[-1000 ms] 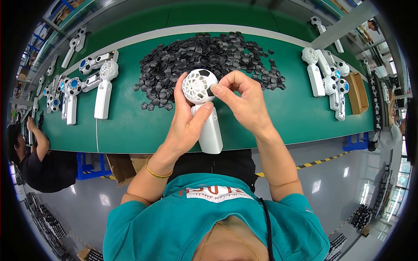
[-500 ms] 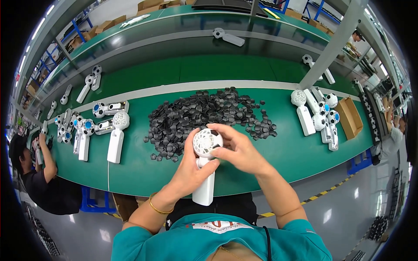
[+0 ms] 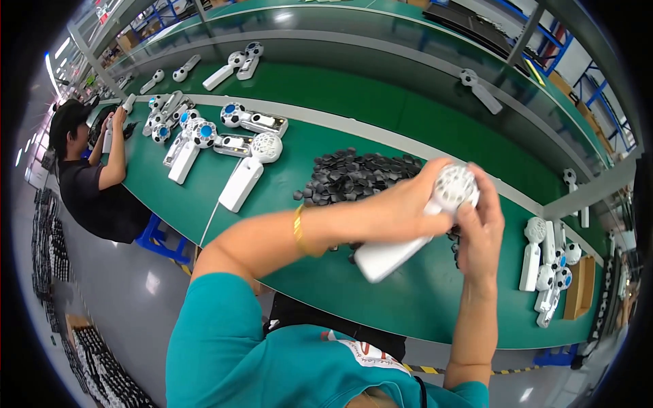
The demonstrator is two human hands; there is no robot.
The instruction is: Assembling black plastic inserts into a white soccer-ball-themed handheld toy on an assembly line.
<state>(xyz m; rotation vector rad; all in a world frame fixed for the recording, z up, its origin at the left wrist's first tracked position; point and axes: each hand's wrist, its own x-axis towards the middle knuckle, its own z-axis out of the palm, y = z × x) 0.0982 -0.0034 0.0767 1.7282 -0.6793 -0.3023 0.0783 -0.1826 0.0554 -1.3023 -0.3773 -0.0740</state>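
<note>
Both hands now grip one white handheld fan point(image 3: 408, 231), lifted clear of the green table point(image 3: 286, 204) and tilted, head up toward 1 o'clock, handle down toward 7 o'clock. A second ago it stood nearly upright over the dark pile; since then the fan has swung over, and the view has swung too, so the bench runs from 10 o'clock to 4 o'clock. The left hand point(image 3: 415, 197) wraps the neck just under the round grille, fingers closed around it. The right hand point(image 3: 479, 231) is closed on the head from the 3 o'clock side, thumb pressed at the grille's rim. That grip suggests the front piece is being pressed or checked rather than picked up. The pile of black discs point(image 3: 354, 178) lies at 11 o'clock of the fan, partly hidden by the forearm. Finished fans point(image 3: 551, 262) lie at 3 o'clock, others point(image 3: 224, 146) at 10 o'clock, near a co-worker point(image 3: 95, 170).
</note>
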